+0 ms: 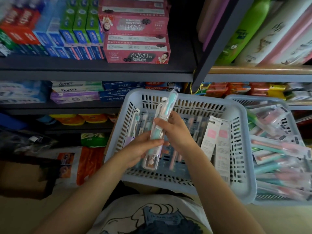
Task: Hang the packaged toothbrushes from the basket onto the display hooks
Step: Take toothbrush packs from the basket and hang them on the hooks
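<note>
- So two baskets: the near basket and a fuller second basket sitting beside it.
- Two toothbrush packs are standing upright above the near one.
- Left hand is gripping low, right hand is pinching the middle, thumbs in front.

A pink carton on the upper shelf read "小苏打" and "BAKING SODA TOOTHPASTE". Two pale boxes on the shelf below read "Doctor". Other labels were too blurred to read.
</note>
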`<state>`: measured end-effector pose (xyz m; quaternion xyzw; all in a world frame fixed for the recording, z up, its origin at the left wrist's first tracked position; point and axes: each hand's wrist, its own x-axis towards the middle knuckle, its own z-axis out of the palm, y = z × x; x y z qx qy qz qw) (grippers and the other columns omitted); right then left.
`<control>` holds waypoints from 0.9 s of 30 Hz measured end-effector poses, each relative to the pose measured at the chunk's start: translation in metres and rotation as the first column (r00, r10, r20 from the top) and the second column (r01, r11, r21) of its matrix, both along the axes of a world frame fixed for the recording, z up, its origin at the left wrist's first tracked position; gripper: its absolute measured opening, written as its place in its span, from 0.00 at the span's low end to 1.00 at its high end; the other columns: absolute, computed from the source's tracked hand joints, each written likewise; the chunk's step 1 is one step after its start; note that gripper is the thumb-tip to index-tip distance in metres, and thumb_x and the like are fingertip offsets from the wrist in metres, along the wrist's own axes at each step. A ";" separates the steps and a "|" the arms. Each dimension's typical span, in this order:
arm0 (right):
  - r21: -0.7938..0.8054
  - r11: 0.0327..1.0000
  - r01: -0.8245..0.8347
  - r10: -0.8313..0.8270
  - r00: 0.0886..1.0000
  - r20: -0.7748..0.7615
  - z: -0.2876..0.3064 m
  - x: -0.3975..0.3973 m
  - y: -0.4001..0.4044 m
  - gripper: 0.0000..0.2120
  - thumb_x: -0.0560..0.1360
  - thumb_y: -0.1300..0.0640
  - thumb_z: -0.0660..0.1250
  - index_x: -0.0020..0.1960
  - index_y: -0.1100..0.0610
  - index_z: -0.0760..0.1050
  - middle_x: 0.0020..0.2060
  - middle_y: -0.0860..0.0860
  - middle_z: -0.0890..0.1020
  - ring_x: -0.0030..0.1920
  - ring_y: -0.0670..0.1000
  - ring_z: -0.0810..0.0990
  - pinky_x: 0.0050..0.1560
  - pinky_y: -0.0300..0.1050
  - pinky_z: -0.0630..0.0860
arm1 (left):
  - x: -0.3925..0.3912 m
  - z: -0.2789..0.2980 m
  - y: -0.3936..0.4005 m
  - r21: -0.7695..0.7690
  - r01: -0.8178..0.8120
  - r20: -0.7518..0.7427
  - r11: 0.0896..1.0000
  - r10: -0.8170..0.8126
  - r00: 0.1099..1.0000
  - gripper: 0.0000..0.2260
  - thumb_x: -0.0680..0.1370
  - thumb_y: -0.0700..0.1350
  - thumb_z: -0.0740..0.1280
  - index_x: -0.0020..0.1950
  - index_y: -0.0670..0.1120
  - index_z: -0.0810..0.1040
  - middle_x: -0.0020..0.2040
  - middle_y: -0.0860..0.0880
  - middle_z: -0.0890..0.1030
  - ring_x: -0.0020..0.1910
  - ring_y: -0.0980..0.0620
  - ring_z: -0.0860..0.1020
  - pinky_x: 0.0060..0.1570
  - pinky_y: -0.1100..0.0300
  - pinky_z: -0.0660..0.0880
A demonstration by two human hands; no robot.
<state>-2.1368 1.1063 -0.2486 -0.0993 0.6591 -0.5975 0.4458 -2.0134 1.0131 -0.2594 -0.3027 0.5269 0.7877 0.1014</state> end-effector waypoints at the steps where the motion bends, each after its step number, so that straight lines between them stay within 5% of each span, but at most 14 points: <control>1: 0.013 1.000 -0.020 0.021 1.000 -0.022 0.002 0.001 0.000 0.25 0.73 0.51 0.77 0.65 0.54 0.72 0.53 0.54 0.85 0.52 0.55 0.85 0.57 0.66 0.80 | 0.001 0.001 0.002 -0.016 -0.010 -0.013 1.000 0.010 1.000 0.16 0.79 0.44 0.71 0.66 0.48 0.75 0.54 0.45 0.86 0.52 0.47 0.85 0.55 0.49 0.81; 3: 0.017 0.998 -0.068 0.069 0.996 -0.059 0.006 0.002 0.001 0.19 0.76 0.55 0.75 0.64 0.55 0.72 0.52 0.53 0.85 0.51 0.53 0.85 0.54 0.58 0.81 | 0.004 0.002 0.003 -0.054 -0.048 -0.025 0.997 0.046 0.999 0.11 0.80 0.41 0.68 0.63 0.45 0.76 0.46 0.46 0.86 0.43 0.49 0.86 0.42 0.59 0.81; 7: -0.006 0.983 -0.181 0.180 0.980 -0.087 0.009 -0.001 -0.001 0.16 0.76 0.58 0.74 0.63 0.57 0.77 0.55 0.54 0.85 0.56 0.52 0.84 0.60 0.50 0.80 | 0.012 0.004 -0.001 0.070 -0.158 -0.061 0.985 0.162 0.985 0.13 0.79 0.44 0.67 0.63 0.41 0.76 0.37 0.47 0.84 0.34 0.50 0.83 0.34 0.59 0.79; 12: 0.050 0.962 -0.268 0.272 0.957 -0.097 0.002 -0.001 -0.006 0.19 0.77 0.53 0.73 0.67 0.56 0.77 0.58 0.51 0.84 0.59 0.50 0.83 0.62 0.45 0.79 | 0.020 0.002 -0.004 -0.035 -0.241 -0.040 0.970 0.239 0.970 0.11 0.79 0.41 0.70 0.60 0.45 0.79 0.42 0.45 0.86 0.40 0.46 0.85 0.41 0.52 0.83; 15: 0.235 0.964 -0.121 0.156 0.978 -0.137 -0.015 -0.003 -0.007 0.29 0.76 0.42 0.72 0.72 0.55 0.73 0.66 0.51 0.79 0.63 0.51 0.78 0.66 0.50 0.75 | 0.024 -0.005 -0.012 -0.114 -0.346 -0.006 0.931 0.347 0.938 0.11 0.77 0.41 0.72 0.60 0.46 0.80 0.43 0.47 0.87 0.41 0.50 0.85 0.38 0.57 0.82; 18: 0.453 0.891 -0.021 0.070 0.993 -0.093 -0.040 -0.008 -0.002 0.35 0.76 0.43 0.72 0.76 0.59 0.65 0.68 0.53 0.75 0.57 0.52 0.76 0.60 0.50 0.74 | 0.029 -0.010 -0.020 -0.201 -0.340 0.041 0.919 0.355 0.934 0.11 0.76 0.44 0.74 0.57 0.50 0.80 0.42 0.51 0.87 0.40 0.54 0.86 0.39 0.58 0.82; 22: 0.502 0.862 -0.065 0.085 0.996 -0.017 -0.065 0.011 -0.003 0.36 0.76 0.47 0.74 0.76 0.63 0.65 0.56 0.53 0.80 0.55 0.55 0.81 0.63 0.56 0.79 | 0.036 -0.017 -0.025 -0.264 -0.299 0.085 0.917 0.331 0.940 0.17 0.74 0.50 0.77 0.60 0.50 0.80 0.49 0.48 0.87 0.49 0.47 0.86 0.51 0.44 0.83; 27: 0.481 0.872 -0.093 0.115 0.993 -0.016 -0.078 0.025 -0.009 0.25 0.73 0.48 0.77 0.60 0.65 0.78 0.46 0.57 0.84 0.49 0.59 0.85 0.57 0.58 0.82 | 0.036 -0.019 -0.025 -0.222 -0.302 0.056 0.927 0.321 0.945 0.20 0.75 0.43 0.76 0.66 0.49 0.78 0.56 0.47 0.86 0.56 0.47 0.84 0.60 0.46 0.79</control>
